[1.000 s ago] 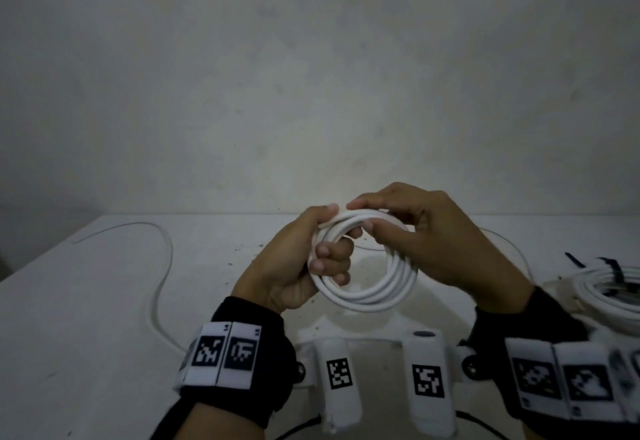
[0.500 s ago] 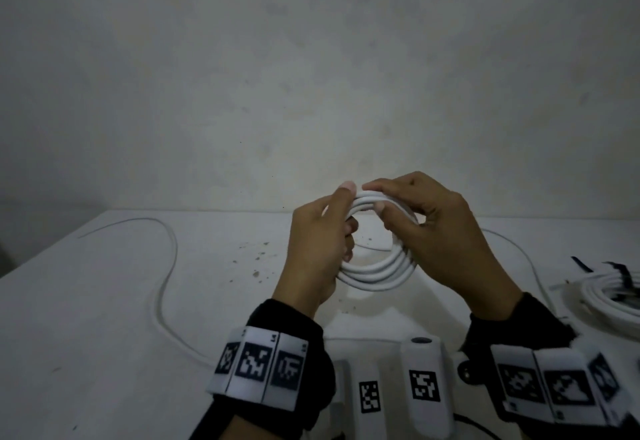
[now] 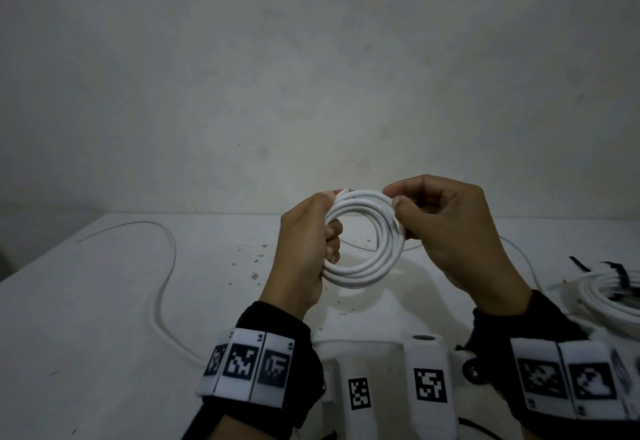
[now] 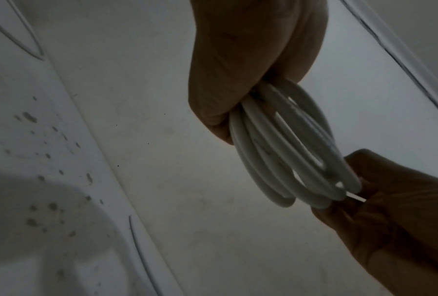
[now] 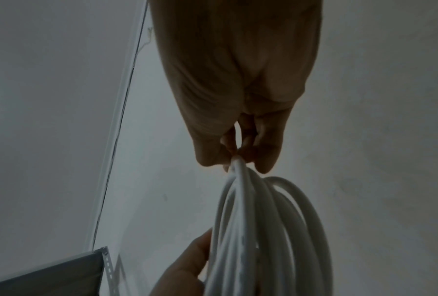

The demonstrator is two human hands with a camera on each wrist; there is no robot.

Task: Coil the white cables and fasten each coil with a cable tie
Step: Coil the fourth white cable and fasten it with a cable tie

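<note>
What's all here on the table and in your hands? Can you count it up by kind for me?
Coiled white cables: 2, held coil, tied coil
Loose white cables: 1, loose cable
Black cable ties: 1 seen, black tie
Hands: 2, left hand, right hand
Total: 6

No readable text, brand or number anywhere. Only signs: black-and-white square fiducial markers on my left wristband [image 3: 247, 368], my right wristband [image 3: 568, 379], and one each on the two white camera mounts [image 3: 360, 394] [image 3: 430, 384] between my wrists. Tiny print beside the wristband markers is too small to read.
</note>
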